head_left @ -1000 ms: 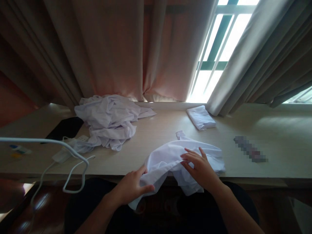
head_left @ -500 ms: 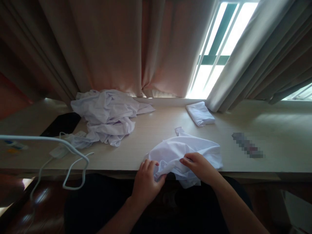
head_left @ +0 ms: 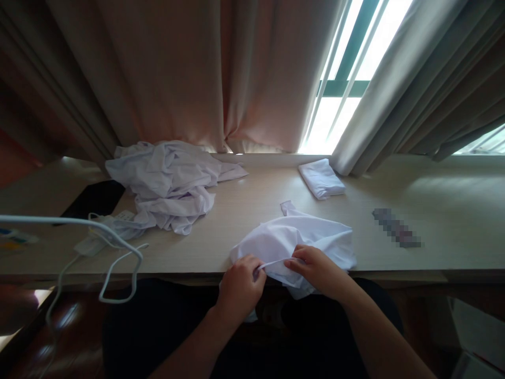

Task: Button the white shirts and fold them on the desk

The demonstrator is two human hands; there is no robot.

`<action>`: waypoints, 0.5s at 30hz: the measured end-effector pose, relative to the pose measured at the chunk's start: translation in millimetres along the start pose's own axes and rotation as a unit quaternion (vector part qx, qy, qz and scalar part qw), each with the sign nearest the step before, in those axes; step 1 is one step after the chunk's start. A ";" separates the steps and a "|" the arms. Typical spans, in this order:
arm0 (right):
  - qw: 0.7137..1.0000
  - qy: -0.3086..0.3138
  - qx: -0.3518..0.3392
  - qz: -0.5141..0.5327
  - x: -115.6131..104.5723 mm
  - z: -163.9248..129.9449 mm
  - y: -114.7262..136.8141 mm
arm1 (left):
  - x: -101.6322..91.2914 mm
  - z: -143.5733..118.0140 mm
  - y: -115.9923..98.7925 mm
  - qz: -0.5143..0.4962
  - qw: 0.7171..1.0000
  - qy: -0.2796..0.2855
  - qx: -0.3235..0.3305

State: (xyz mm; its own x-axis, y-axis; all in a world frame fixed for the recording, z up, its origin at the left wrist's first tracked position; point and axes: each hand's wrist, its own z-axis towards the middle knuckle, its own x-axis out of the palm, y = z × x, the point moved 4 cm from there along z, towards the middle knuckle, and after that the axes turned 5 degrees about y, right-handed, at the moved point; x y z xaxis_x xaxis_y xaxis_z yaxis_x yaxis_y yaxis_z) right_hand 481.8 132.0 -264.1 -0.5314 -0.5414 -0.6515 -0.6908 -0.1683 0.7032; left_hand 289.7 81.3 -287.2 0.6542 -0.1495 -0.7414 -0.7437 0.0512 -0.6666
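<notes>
A white cloth garment (head_left: 303,231) lies crumpled at the front edge of the desk, part of it hanging over toward my lap. My left hand (head_left: 242,281) is closed on its near edge at the left. My right hand (head_left: 315,266) pinches the same edge a little to the right, so a narrow strip of fabric is stretched between the two hands. A small tab of the cloth sticks out at its far side. What kind of garment it is, I cannot tell.
A heap of white cloth (head_left: 169,179) lies at the back left, beside a black flat item (head_left: 94,200) and a power strip (head_left: 94,242). A folded white cloth (head_left: 321,179) is near the window. A white cable (head_left: 118,239) loops at left; a blurred-out item (head_left: 396,227) lies right.
My left hand has turned and closed more tightly on the cloth's edge. The edge between my hands is now drawn into a taut strip. The view has shifted slightly.
</notes>
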 end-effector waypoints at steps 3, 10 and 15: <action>0.999 0.022 0.012 -0.023 -1.9 -2.3 -3.2 | -2.3 0.7 25.4 -0.068 0.992 0.095 -0.051; 0.996 0.066 0.032 -0.045 -9.1 -3.5 -4.8 | -10.3 -4.4 82.1 -0.203 0.950 0.204 -0.121; 0.997 0.047 0.034 -0.040 -14.3 -2.0 -15.9 | -21.3 -11.3 110.0 -0.212 0.946 0.204 -0.138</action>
State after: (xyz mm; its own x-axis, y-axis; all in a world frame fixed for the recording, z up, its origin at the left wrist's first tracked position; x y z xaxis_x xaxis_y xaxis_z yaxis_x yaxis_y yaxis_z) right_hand 501.3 140.7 -265.4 -0.4263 -0.6038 -0.6735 -0.7630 -0.1599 0.6263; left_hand 192.4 78.9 -343.8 0.8366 -0.4696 -0.2821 -0.4700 -0.3505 -0.8101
